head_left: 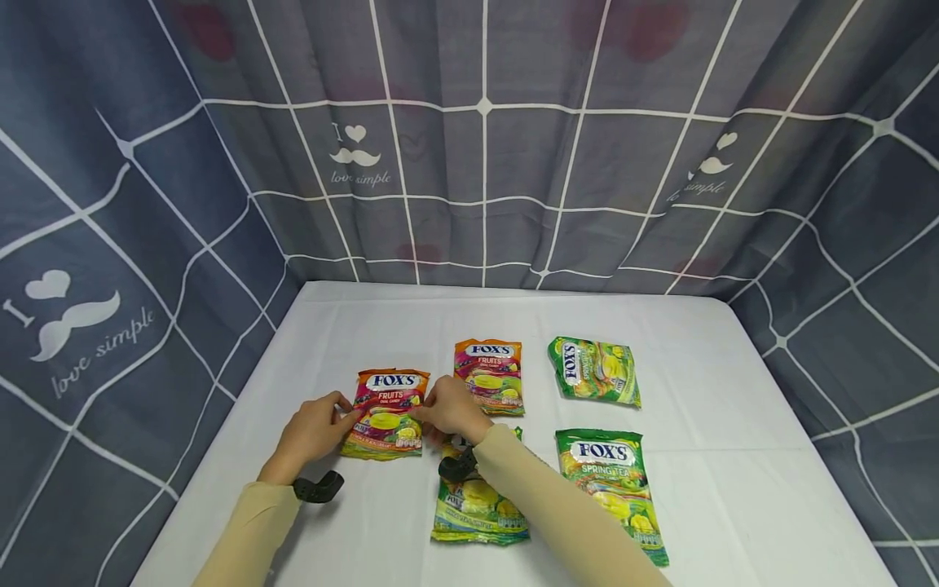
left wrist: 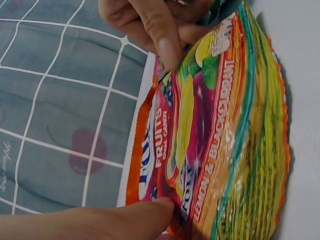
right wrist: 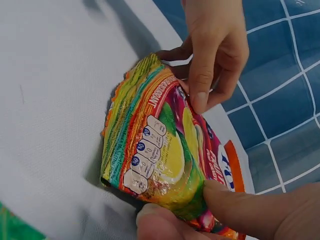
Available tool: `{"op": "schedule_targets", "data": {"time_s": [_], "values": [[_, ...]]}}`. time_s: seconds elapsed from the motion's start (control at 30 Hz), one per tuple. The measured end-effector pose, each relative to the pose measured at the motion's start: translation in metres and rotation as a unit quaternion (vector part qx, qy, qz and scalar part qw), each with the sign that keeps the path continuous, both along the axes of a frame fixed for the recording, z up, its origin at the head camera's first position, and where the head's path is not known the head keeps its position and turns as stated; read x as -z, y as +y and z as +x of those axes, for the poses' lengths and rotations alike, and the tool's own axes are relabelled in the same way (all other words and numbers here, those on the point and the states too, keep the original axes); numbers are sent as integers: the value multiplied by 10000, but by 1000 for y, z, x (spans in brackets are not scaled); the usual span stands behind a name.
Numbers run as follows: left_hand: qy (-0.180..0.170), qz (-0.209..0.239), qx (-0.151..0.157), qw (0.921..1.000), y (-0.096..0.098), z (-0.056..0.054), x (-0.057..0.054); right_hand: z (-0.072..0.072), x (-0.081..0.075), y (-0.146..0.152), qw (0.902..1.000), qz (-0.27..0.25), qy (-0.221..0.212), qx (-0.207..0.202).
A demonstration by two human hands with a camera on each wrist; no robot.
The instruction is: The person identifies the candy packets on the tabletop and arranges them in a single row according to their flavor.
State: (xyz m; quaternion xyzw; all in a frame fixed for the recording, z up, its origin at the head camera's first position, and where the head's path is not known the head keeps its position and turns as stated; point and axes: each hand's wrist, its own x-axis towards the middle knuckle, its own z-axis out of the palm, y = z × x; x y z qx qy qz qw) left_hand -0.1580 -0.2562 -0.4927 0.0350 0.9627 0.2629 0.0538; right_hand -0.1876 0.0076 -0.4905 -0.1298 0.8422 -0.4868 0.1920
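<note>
Both hands pinch a red-and-orange FOX'S Fruits candy bag [head_left: 386, 417] by its sides, at the left of the white table. The left hand [head_left: 311, 430] has its thumb and fingers on the bag's left edge; the right hand [head_left: 455, 408] grips the right edge. In the right wrist view the candy bag [right wrist: 165, 145] bulges between the right thumb [right wrist: 245, 205] and fingers, front facing up. Seen from the left wrist, the bag [left wrist: 210, 130] tilts, its striped bottom end toward the camera. Whether it touches the table cannot be told.
A second Fruits bag [head_left: 506, 377] lies behind the right hand. A green-yellow FOX'S bag [head_left: 477, 514] is partly under the right forearm. Two green Spring Tea bags [head_left: 597, 371] lie rightward, one behind the other [head_left: 612, 481]. Grey checked curtain [head_left: 440, 163] encloses the white table [head_left: 734, 456].
</note>
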Motion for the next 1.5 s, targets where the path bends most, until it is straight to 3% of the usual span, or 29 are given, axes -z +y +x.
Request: {"op": "schedule_targets", "data": {"time_s": [0.63,0.97,1.17,1.3,1.5], "values": [[271,255,8,9993,3,-6,0,-2,6,-12,9991,-89,326,262],[448,-30,13,9990,2,-13,-15,-8,-5,-17,9986,-163,357,351],[691,-190,2,9974,-6,-26,-21,-20,-10,-28,9986,-122,336,393],[837,-246,9,9962,-14,-40,-26,-34,-12,-35,9975,-189,552,404],[783,-134,-62,9968,-23,-64,-31,-55,-11,-44,9960,-319,608,571]]}}
